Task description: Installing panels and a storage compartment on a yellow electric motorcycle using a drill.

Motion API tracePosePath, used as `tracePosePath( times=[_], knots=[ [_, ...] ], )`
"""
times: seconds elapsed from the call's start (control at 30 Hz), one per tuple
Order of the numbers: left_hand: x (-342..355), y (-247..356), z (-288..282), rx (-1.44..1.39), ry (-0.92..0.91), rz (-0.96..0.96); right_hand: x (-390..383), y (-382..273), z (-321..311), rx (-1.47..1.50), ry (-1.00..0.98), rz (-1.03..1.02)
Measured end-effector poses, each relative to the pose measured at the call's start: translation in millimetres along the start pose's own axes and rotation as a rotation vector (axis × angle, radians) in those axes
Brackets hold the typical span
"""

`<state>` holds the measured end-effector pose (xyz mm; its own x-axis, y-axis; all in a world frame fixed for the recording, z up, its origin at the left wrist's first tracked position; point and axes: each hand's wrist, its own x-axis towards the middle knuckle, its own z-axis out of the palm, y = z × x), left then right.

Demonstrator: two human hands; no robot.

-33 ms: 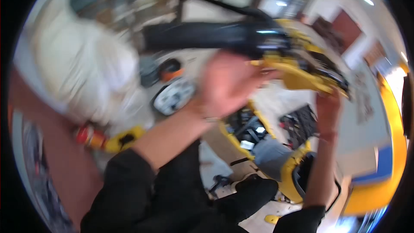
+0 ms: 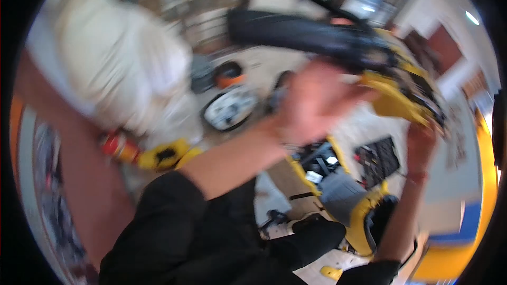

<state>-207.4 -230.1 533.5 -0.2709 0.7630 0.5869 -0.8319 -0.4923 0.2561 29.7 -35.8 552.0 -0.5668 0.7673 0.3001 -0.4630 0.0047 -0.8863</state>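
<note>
Held up in front of me is a yellow and black machine part with a thick black tube [image 2: 290, 31] at its left end and a yellow casing [image 2: 396, 97] at its right. My left hand [image 2: 319, 103], blurred by motion, is under the tube with its thumb against the casing. A pinkish patch above the tube may be its fingertips. Closed on the lower right end of the casing is my right hand [image 2: 421, 140]. Below them, an open yellow housing [image 2: 340, 192] shows black parts inside, with a rounded yellow shell [image 2: 364, 219] beside it.
An open black tool case [image 2: 377, 161] lies beyond the housing. White sacks [image 2: 121, 58] stand at left, above a red bottle [image 2: 122, 148] and a yellow piece [image 2: 166, 154]. A black-rimmed white tray [image 2: 231, 108] lies mid-floor. A grey tabletop [image 2: 459, 171] borders the right.
The whole view has shifted, so the scene sits farther right. My hands and the machine part appear farther right too; its tube now slopes down to the right. Both hands stay at the part.
</note>
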Motion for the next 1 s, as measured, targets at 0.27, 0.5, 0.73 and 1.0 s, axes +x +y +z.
tracePosePath(
  times=[0.27, 0.5, 0.73, 1.0],
  knots=[
    [-89.4, -52.4, 22.9, 0.446, -0.041, -0.074, -1.2, -62.8, 15.5, -0.07, 0.43, 0.005],
    [-392.6, 40.5, -166.7, 1.11, 1.267, -0.148, 22.8, -56.1, -26.6, -0.359, 0.152, 0.148],
    [-640.1, 125.2, -274.6, 1.523, 1.831, -0.94, 2.1, -39.3, 47.5, 0.233, 0.287, 0.163],
    [-623.9, 124.9, -356.0, 2.032, 1.656, -0.885, 20.1, -25.7, 38.3, 0.055, 0.314, 0.094]
  ],
)
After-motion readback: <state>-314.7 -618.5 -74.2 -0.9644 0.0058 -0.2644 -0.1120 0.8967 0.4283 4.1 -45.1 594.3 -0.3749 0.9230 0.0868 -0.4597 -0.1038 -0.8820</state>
